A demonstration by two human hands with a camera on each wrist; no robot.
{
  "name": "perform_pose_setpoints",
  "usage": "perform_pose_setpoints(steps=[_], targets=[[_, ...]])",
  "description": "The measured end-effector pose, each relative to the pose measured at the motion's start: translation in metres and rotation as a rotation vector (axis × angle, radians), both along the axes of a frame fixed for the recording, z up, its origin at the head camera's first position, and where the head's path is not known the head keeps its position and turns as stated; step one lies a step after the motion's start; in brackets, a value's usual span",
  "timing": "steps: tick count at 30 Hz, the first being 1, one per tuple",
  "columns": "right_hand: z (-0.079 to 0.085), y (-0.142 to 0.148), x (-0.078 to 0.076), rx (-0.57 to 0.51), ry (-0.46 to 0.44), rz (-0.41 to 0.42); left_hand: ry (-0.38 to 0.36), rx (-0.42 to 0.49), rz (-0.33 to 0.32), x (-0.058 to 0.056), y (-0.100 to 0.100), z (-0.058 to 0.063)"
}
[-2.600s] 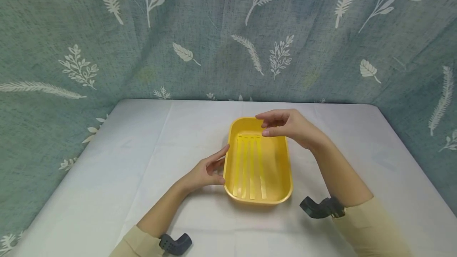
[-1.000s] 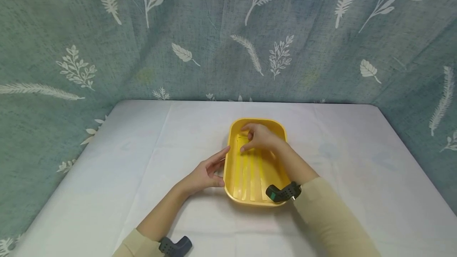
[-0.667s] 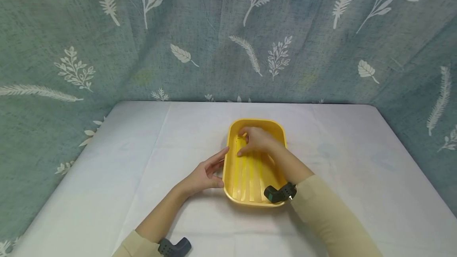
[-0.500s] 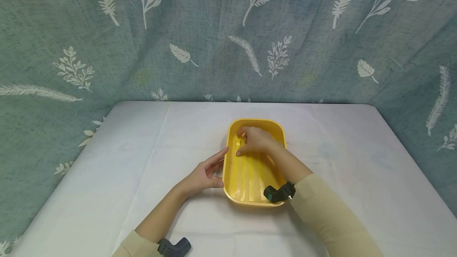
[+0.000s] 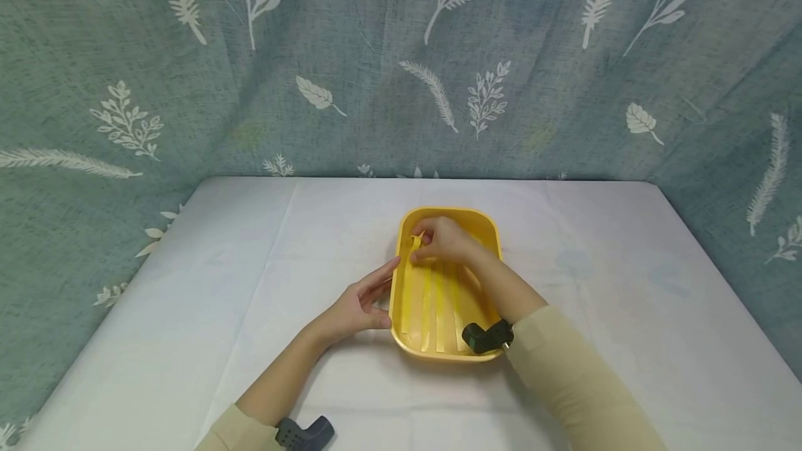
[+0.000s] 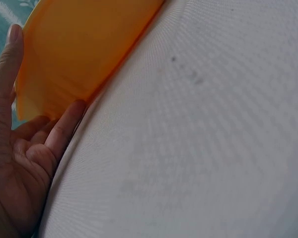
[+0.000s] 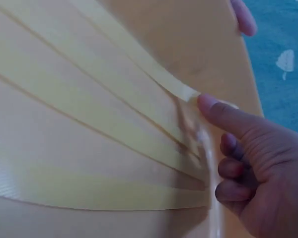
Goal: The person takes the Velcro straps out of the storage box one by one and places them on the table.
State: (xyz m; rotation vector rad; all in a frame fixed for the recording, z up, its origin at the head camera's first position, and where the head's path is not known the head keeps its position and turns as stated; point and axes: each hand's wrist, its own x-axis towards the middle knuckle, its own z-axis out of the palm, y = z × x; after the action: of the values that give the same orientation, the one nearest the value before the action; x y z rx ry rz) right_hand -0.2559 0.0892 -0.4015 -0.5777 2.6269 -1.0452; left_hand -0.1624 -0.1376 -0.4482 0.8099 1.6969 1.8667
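The right hand (image 5: 446, 239) pinches the far end of the leftmost strip (image 5: 406, 301) inside the yellow tray (image 5: 482, 228), apparently a pick-up; next likely needs a steady lift. The spread left hand (image 5: 354, 306) touches the tray's left side.

Yellow tray (image 5: 438, 357): upright | four yellow strips (image 5: 427, 308): lengthwise inside, leftmost pinched at far end
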Motion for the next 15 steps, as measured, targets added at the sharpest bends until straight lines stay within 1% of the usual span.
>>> perform_pose_setpoints(steps=[4,6,9,12,15], targets=[[0.0032,0.0013,0.0005,-0.112,-0.01,-0.033,0.006,0.004,-0.001,0.0003,-0.001,-0.0003],[0.005,0.0017,0.001,-0.142,-0.008,-0.043,0.01,0.009,-0.002,0.0003,-0.001,-0.0001],[0.0049,0.0025,0.0011,-0.184,-0.01,-0.032,0.012,0.013,-0.002,0.0001,-0.0007,0.0004],[0.0052,0.0031,0.0015,-0.241,-0.037,-0.025,0.011,0.008,-0.001,0.0001,-0.0006,0.0012],[0.0067,0.0035,0.0023,-0.322,-0.097,-0.046,0.012,0.001,0.001,0.0002,-0.0008,0.0017]])
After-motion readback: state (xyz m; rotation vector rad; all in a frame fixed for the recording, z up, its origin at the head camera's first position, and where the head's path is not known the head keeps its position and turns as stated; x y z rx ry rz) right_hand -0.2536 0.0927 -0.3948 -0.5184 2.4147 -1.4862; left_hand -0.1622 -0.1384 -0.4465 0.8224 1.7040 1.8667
